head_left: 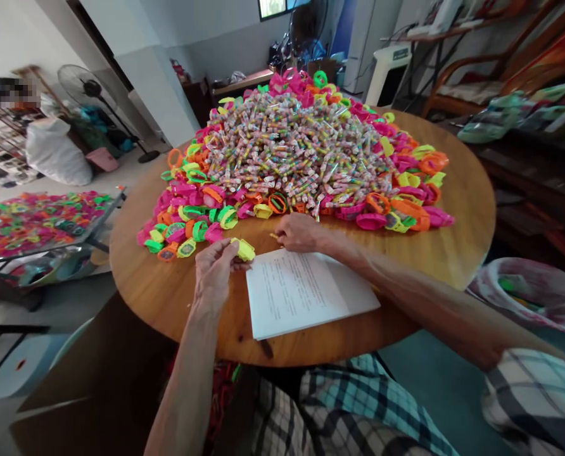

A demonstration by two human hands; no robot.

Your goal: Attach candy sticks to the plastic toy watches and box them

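Note:
My left hand [216, 263] is closed on a yellow toy watch [244, 250], held by thumb and fingers just above the left edge of a stack of printed paper [306, 297]. Over the far edge of that stack, my right hand [299, 233] is closed in a pinch. A small yellowish tip [273, 235] pokes out from its fingers, too small to name. Beyond both hands rises a heap of small wrapped candy rolls [287, 145]. Toy watches in pink, orange, green and yellow [228, 217] ring the heap.
All this lies on a round wooden table [140, 190]. More toy watches cover a low table [40, 218] at left. A lined bin [534, 294] stands at right, a cardboard box [87, 380] at lower left. A standing fan [92, 88] is farther back.

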